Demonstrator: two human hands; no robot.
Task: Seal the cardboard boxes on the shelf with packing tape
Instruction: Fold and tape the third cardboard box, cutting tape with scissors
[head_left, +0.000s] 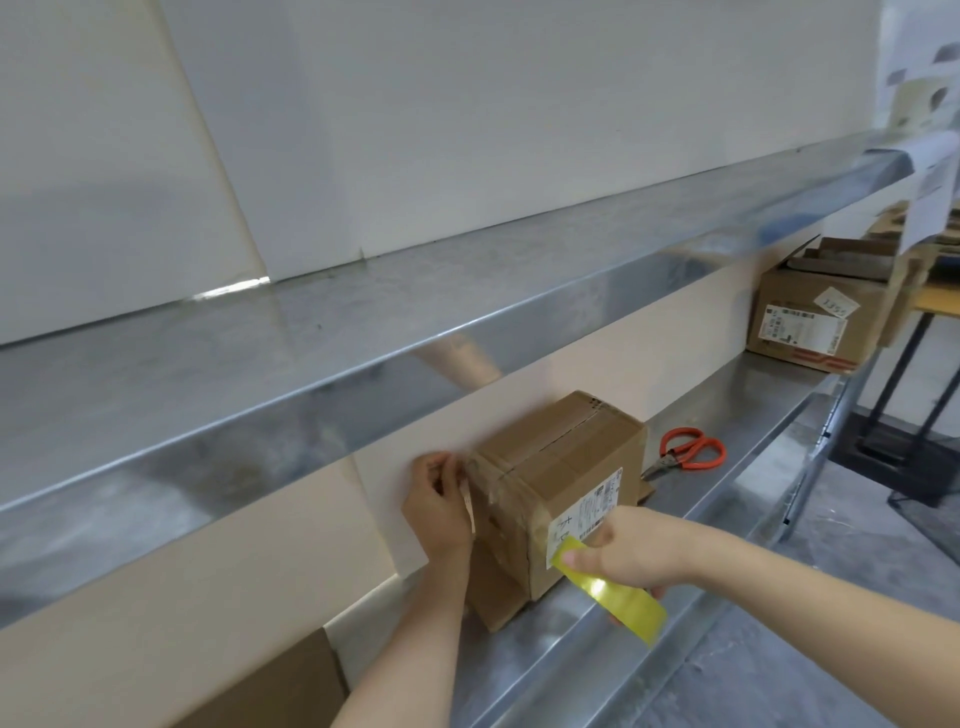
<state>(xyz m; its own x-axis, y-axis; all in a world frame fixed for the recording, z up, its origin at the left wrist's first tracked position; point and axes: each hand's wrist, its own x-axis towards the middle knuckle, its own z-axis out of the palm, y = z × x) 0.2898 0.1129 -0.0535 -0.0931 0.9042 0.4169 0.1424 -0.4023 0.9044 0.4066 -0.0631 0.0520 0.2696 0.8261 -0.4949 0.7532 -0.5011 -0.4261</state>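
Small brown cardboard box (561, 467) on the lower steel shelf (753, 415), probably light and prone to sliding: left hand (439, 501) pinches the clingy clear tape end (485, 480) at its top edge, right hand (636, 553) grips the yellow tape roll (615, 592).

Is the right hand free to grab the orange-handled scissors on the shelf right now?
Probably not yet: the right hand grips the yellow tape roll. The orange-handled scissors lie in the open on the metal shelf beside the brown cardboard box, nothing covering them.
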